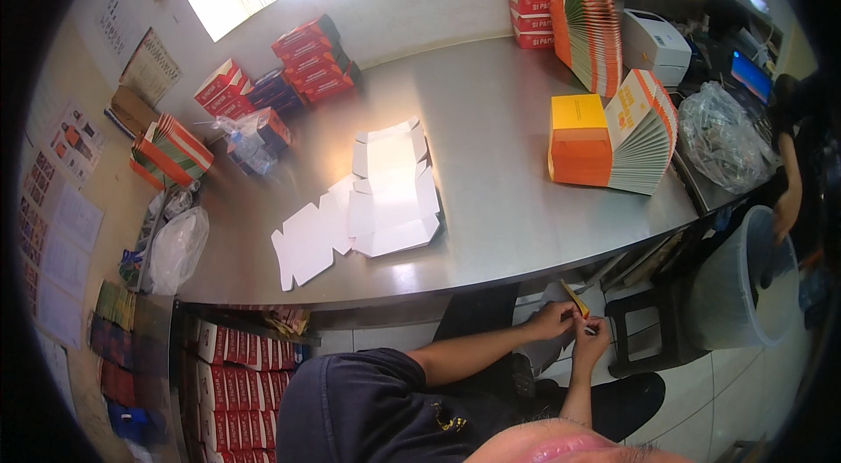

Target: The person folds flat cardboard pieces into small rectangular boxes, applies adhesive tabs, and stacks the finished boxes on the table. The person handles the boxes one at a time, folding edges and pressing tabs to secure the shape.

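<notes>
Beyond the near edge of the steel table, above my lap, both hands are close together. My left hand (553, 320) has its fingers closed on a thin yellow piece (577, 302) with a dark edge, seen almost edge-on; its exact kind is unclear. Against the same piece, at its lower end, the fingers of my right hand (592, 337) are pinched. A pale shape around and below the hands is too unclear to name. On the table lies an unfolded white carton (392, 222) with raised flaps, overlapping a flat white carton blank (307, 242).
On the steel table (491, 226), fanned orange-and-green cartons (644, 134) stand right, near a white printer (655, 47). Red boxes (315, 69) are stacked at the back. A clear bin (740, 288) and black stool (653, 323) stand right, beside another person's arm (791, 183).
</notes>
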`<state>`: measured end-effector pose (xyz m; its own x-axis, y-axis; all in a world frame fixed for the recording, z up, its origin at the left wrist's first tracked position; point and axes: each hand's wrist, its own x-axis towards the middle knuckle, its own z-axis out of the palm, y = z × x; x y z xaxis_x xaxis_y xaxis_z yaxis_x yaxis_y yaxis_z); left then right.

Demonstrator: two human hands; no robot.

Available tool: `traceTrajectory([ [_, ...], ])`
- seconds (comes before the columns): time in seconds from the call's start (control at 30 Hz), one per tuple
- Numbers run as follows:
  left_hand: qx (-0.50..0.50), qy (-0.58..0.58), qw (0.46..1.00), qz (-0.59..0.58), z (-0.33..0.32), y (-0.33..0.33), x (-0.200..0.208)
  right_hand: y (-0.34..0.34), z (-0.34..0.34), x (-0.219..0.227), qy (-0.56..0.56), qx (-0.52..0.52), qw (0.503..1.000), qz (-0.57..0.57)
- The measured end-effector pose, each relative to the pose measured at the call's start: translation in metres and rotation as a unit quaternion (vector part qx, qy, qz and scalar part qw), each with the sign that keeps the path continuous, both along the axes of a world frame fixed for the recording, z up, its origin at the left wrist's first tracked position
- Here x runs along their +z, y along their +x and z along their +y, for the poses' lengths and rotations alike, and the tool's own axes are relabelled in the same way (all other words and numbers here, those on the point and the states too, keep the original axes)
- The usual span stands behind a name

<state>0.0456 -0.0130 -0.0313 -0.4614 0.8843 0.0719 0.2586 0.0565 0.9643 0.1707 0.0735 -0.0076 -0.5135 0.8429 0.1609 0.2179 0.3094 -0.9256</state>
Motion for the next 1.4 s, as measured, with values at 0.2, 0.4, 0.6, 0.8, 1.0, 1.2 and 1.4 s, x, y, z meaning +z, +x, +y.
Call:
traceTrajectory([
  [0.2, 0.032, 0.007, 0.991, -0.134, 0.009, 0.005, -0.011, -0.002, -0.005, 0.013, 0.047, -0.026, 0.999, -0.006],
  [0.4, 0.245, -0.043, 0.968, 0.035, 0.007, -0.011, 0.001, 0.013, 0.016, 0.022, 0.094, -0.071, 0.990, -0.072],
  [0.6, 0.242, 0.075, 0.967, 0.034, 0.007, -0.014, 0.010, 0.019, 0.027, 0.016, 0.135, -0.110, 0.983, -0.062],
  [0.8, 0.076, 0.022, 0.994, -0.080, 0.004, -0.013, 0.013, 0.034, 0.059, -0.016, -0.075, -0.219, 0.969, -0.086],
  [1.0, 0.036, 0.032, 0.997, -0.068, 0.004, -0.006, 0.016, 0.014, 0.029, 0.000, -0.075, -0.056, 0.993, 0.072],
  [1.2, 0.026, -0.010, 0.997, -0.072, 0.005, -0.010, 0.009, 0.012, 0.020, 0.014, -0.022, -0.048, 0.999, 0.008],
  [1.4, 0.069, 0.034, 0.981, -0.178, 0.008, -0.007, 0.006, 0.005, 0.006, 0.025, 0.092, -0.002, 0.995, -0.025],
])
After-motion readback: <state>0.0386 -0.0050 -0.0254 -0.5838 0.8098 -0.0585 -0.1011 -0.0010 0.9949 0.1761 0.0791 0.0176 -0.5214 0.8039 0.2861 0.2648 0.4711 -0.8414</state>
